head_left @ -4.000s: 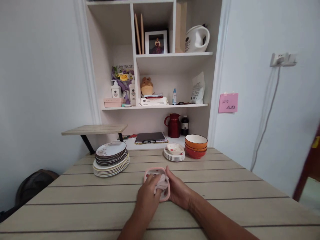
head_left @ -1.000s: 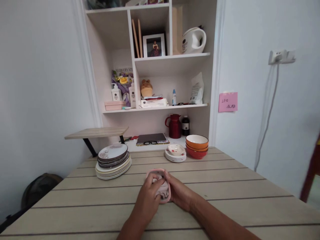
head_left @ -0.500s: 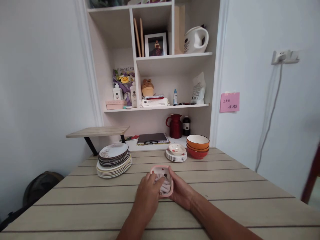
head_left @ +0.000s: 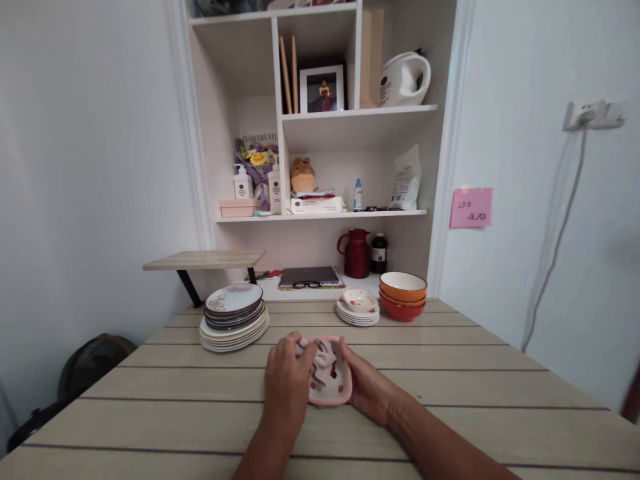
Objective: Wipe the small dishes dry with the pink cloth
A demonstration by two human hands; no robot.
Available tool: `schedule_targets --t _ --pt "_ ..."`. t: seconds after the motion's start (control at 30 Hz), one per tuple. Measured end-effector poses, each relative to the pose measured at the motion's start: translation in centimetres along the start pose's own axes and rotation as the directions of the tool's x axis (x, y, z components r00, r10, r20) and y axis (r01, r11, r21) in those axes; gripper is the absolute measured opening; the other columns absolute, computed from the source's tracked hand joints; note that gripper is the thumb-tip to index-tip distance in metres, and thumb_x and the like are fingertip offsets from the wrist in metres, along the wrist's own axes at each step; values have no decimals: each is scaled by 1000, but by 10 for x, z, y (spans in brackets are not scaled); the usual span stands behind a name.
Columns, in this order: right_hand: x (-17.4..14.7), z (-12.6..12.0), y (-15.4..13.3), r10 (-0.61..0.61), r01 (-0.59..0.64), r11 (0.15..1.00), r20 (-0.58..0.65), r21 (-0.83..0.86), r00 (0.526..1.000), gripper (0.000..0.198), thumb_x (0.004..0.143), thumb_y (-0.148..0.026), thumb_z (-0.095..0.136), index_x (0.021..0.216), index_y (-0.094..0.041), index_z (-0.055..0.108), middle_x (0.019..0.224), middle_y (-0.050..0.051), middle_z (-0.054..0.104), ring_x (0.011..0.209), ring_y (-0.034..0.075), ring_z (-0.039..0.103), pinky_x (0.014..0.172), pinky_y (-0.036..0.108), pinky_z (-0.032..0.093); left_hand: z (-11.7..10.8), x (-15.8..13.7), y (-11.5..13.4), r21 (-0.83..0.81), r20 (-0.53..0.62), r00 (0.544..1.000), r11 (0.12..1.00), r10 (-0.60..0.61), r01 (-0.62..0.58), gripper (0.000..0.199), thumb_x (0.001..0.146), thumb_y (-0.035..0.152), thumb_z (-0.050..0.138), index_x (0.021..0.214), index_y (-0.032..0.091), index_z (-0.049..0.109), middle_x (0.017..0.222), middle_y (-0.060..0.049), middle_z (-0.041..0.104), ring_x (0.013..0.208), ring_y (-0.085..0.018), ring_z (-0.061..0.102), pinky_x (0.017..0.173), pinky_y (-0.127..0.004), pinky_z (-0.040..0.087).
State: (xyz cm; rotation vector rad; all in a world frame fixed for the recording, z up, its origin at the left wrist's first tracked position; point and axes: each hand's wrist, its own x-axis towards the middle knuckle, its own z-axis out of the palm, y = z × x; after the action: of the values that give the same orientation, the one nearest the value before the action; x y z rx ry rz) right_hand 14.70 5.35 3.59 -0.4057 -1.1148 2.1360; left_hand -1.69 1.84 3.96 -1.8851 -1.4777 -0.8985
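Observation:
A small square bowl [head_left: 331, 397] with a pink rim and dark red spots inside is tilted toward me above the front half of the table. My right hand [head_left: 367, 383] grips it by its right side, thumb at the rim. In my left hand [head_left: 290, 377] is a bunched pale pinkish-grey cloth [head_left: 323, 361], pressed against the upper left of the bowl's inside. The left fingertips are partly hidden by the cloth and the bowl's edge.
On the slatted table [head_left: 220, 400], a stack of plates [head_left: 235, 320] stands at back left. Small dishes [head_left: 359, 310] and orange and red bowls [head_left: 403, 297] stand at back right. Behind are a closed laptop [head_left: 310, 275], a red jug [head_left: 357, 253] and shelves [head_left: 357, 215].
My left hand and the cloth have moved left and up inside the bowl, baring its lower right. The bowl faces me more. The whole view has shifted slightly.

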Motion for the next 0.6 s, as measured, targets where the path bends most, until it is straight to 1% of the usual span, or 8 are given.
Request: schedule_targets --t 0.07,0.13,0.2,0.27,0.33,0.4,0.5,0.6 --pt "2 -3 0 12 -13 999 4 42 1000 62 88 -66 43 124 -18 59 115 14 70 100 27 67 90 50 50 0 0 2 -6 70 994 996 84 -84 28 88 10 52 102 27 69 112 -6 58 99 -22 53 84 -37 46" --pt "3 -6 0 6 -5 995 -5 96 1000 63 89 -66 40 123 -16 60 114 14 70 103 26 66 91 47 49 0 -1 8 -62 161 974 986 162 -154 23 87 11 54 95 27 69 107 -4 60 96 -22 53 82 -37 46" --pt "4 -8 0 -5 8 991 -25 131 1000 63 90 -65 40 121 -15 61 112 13 71 104 24 66 91 43 50 0 -2 14 -147 231 953 975 196 -165 24 85 8 54 92 26 68 107 -4 61 96 -22 53 82 -37 46" --pt "4 -10 0 -1 6 991 -40 131 999 63 90 -65 41 122 -15 62 110 12 72 100 23 67 88 41 51 0 -3 17 -248 278 943 962 185 -116 32 81 4 53 99 27 66 111 -4 59 100 -22 53 86 -38 46" --pt "5 -10 1 2 3 994 -44 109 999 62 90 -65 41 121 -16 62 108 11 72 96 23 68 84 40 52 -1 -3 14 -348 317 937 937 149 -31 47 74 0 52 111 27 63 118 -5 57 107 -23 51 94 -39 45" --pt "5 -9 1 -9 11 996 -31 84 999 60 90 -65 41 121 -18 62 109 11 72 95 23 68 84 41 52 1 -3 9 -416 352 928 908 119 41 59 68 -2 50 120 26 58 121 -5 55 115 -22 49 100 -39 42" --pt "4 -7 1 -25 25 999 -16 24 1000 55 89 -62 46 122 -20 60 112 11 70 94 23 68 84 44 52 3 -2 3 -420 400 911 903 98 87 64 66 -2 47 121 27 58 121 -5 57 116 -21 50 100 -37 42" --pt "1 -4 1 -55 53 997 -37 -47 998 51 87 -58 54 124 -23 58 110 9 70 88 23 69 79 45 54 1 1 7 -340 447 888 939 103 62 62 67 0 49 120 28 60 118 -4 58 110 -22 54 94 -35 45"
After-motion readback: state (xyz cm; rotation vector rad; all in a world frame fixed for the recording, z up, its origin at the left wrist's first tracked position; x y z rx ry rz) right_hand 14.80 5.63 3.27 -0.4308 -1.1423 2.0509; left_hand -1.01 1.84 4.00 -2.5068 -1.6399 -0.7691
